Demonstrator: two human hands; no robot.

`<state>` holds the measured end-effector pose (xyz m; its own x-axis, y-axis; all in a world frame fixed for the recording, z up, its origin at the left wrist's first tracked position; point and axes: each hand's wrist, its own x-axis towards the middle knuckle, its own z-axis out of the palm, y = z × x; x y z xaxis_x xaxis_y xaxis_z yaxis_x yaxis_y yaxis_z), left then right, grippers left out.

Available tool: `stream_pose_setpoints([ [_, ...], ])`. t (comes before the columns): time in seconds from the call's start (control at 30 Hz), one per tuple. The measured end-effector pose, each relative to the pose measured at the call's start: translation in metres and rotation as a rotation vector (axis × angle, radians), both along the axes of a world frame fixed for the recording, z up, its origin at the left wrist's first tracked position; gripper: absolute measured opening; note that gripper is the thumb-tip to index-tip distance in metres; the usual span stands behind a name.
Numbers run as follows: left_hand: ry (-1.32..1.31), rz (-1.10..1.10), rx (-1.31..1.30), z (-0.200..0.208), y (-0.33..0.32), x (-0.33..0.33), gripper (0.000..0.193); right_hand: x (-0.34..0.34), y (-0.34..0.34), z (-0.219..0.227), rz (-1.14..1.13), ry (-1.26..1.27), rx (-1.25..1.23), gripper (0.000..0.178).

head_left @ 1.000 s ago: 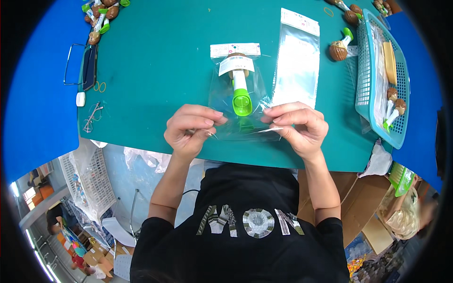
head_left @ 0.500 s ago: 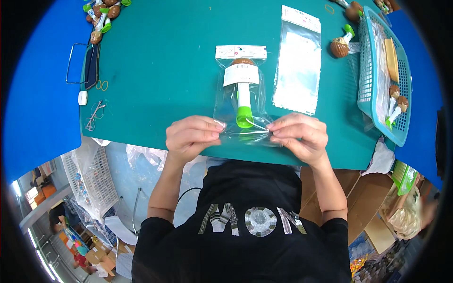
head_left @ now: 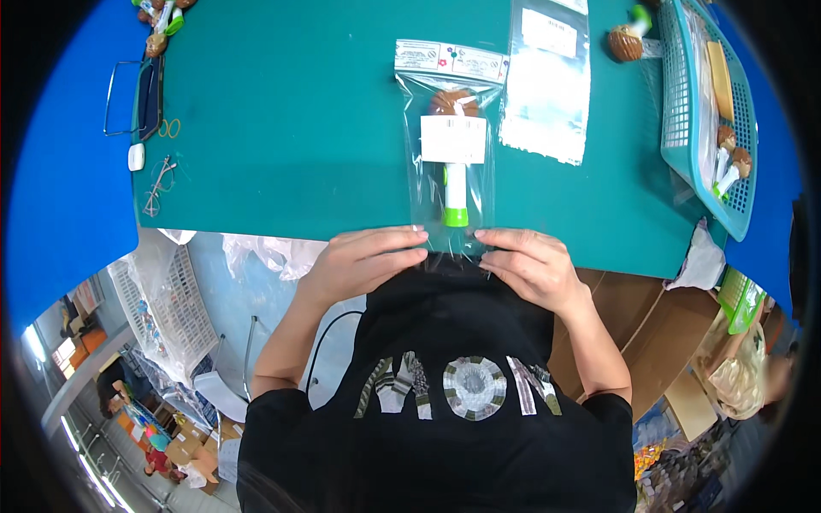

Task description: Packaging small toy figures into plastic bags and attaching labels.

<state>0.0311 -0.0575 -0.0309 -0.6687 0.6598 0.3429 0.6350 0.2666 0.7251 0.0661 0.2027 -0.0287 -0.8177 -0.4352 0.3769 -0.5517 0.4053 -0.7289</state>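
Note:
A clear plastic bag [head_left: 476, 192] with a white printed header lies at the front edge of the green table, its header end pointing away from me. Inside it is a toy [head_left: 455, 186] with a brown ball-shaped head, white handle and green end cap. A white barcode label [head_left: 452, 139] covers its middle. My left hand [head_left: 368, 263] pinches the near end of the bag at its left corner. On the right corner, my right hand [head_left: 532, 263] is closed with fingertips on the film. The near end hangs slightly past the table edge.
Flat clear bags [head_left: 546, 103] lie right of centre. One similar toy [head_left: 627, 41] sits near a blue-green basket [head_left: 678, 128] holding more toys. At the left are a phone [head_left: 150, 98], rubber bands [head_left: 168, 128], glasses [head_left: 160, 184] and several toys [head_left: 156, 43].
The bag has come nearer to me and straightened. The toy sits more upright in it, and the white strip near the bag's mouth no longer shows. Both hands have drawn closer together.

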Motion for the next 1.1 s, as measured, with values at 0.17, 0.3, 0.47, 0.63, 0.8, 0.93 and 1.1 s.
stream_pose_setpoints([
  [0.17,0.005,-0.004,-0.063,-0.004,0.002,0.001,0.02,0.003,0.003,0.0,-0.016,-0.061,-0.072,0.014],
  [0.3,0.04,-0.007,-0.031,-0.004,0.007,0.002,0.018,0.004,0.004,0.0,-0.055,-0.105,-0.108,0.013],
  [0.47,0.0,0.097,0.1,-0.012,0.004,0.003,0.017,0.004,0.007,-0.001,-0.1,-0.215,-0.21,0.009],
  [0.63,-0.034,0.129,0.157,-0.007,0.007,0.008,0.017,0.005,0.007,0.002,-0.126,-0.275,-0.273,0.008],
  [0.8,-0.074,0.066,0.275,-0.009,0.016,0.01,0.016,0.006,0.007,-0.002,-0.14,-0.29,-0.366,0.009],
  [0.93,-0.171,0.078,0.415,-0.018,0.02,0.013,0.013,0.011,0.005,-0.001,-0.168,-0.425,-0.51,0.007],
  [1.1,-0.28,0.301,0.451,-0.015,0.033,0.024,0.006,0.018,-0.011,0.001,-0.281,-0.565,-0.661,0.006],
])
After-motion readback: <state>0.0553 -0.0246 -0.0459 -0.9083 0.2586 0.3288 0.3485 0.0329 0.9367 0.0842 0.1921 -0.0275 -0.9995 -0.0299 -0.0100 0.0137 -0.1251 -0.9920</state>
